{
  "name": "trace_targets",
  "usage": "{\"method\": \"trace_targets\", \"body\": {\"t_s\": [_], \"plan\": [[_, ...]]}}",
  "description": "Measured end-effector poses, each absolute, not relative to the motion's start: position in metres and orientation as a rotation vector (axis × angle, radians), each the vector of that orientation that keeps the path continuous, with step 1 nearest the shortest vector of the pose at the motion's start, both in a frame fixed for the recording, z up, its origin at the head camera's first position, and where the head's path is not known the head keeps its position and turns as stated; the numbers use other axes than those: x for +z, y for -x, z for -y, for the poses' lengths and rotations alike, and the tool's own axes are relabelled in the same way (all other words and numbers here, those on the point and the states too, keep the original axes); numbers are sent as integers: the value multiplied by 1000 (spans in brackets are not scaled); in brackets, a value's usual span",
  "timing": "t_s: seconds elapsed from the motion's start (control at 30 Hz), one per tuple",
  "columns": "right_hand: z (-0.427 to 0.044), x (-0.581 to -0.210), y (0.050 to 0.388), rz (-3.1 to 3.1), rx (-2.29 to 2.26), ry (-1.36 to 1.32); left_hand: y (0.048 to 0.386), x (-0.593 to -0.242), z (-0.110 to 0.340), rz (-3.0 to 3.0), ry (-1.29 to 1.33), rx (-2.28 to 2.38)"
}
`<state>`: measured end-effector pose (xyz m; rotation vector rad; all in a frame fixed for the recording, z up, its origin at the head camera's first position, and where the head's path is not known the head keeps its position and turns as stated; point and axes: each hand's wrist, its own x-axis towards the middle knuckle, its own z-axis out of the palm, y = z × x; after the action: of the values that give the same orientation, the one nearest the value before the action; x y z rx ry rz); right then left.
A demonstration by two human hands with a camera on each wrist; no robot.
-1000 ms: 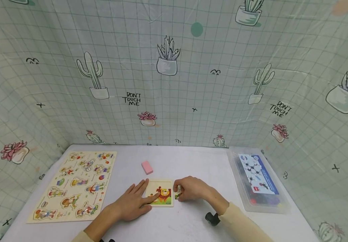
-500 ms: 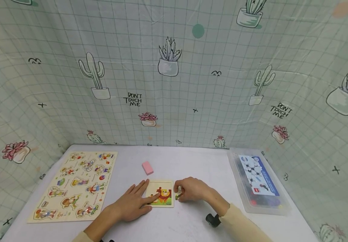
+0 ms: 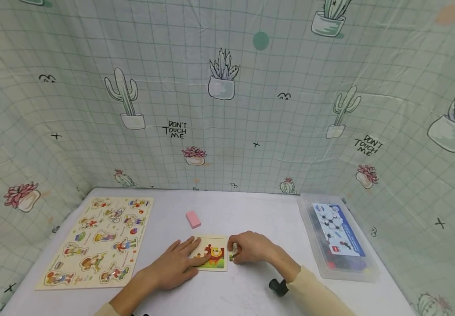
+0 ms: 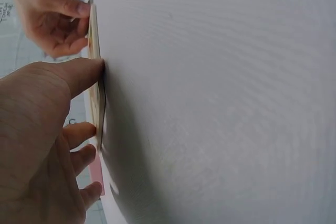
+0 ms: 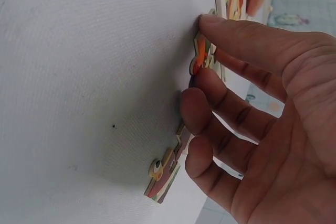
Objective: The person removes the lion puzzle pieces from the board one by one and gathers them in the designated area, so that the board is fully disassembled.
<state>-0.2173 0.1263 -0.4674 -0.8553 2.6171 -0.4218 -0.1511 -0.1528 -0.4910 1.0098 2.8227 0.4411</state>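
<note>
On the puzzle board (image 3: pixel 217 241), splayed left hand (image 3: pixel 174 264); alongside, right hand (image 3: pixel 252 246) curled round a piece (image 5: pixel 200 53).

Counter (image 3: pixel 247 210), bottom of frame: white. Puzzle tray (image 3: pixel 216 241), lower centre: cream, yellow lion (image 3: pixel 216 253), red-brown mane, green ground. Loose piece (image 5: pixel 201 52), right-wrist view centre: orange, green. Block (image 3: pixel 193 219) above tray: pink. Board (image 3: pixel 95 243), lower left: cream, multicoloured figures. Box (image 3: pixel 352 273), lower right: clear, blue-and-white label (image 3: pixel 339 229). Backdrop (image 3: pixel 172 83), top: pale grey-green, teal grid, potted-cactus print.

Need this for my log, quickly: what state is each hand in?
Left hand: open, touching the puzzle board.
Right hand: closed, pinching a puzzle piece.
</note>
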Motion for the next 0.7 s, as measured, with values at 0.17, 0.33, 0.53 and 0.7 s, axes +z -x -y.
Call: {"method": "trace_targets", "body": {"t_s": [0.17, 0.33, 0.53, 0.7], "plan": [[-125, -467, 220, -2631, -451, 845, 150, -489, 150, -2819, -1044, 428], [-116, -468, 225, -2638, -512, 861, 151, -486, 145, -2762, -1027, 504], [-98, -468, 225, -2637, -536, 908, 151, -485, 140, -2722, -1039, 530], [-86, -471, 225, -2656, -511, 929, 150, -486, 138, -2720, -1040, 491]]}}
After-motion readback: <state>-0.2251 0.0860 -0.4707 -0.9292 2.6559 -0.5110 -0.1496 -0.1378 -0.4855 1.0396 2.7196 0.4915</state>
